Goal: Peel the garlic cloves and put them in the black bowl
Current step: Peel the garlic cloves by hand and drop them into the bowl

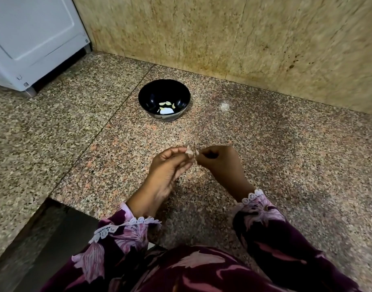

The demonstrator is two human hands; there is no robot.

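hands pinching garlic clove, open counter before black bowl

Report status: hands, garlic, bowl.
Both hands pinch one clove, left hand, right hand. Black bowl holds peeled cloves. Path to bowl clear.

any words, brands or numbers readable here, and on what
None can be read.
white appliance: small dark marks at its lower corners, too small and blurred to read.
black bowl: no text visible.
Both sleeves carry only a floral print, no lettering.
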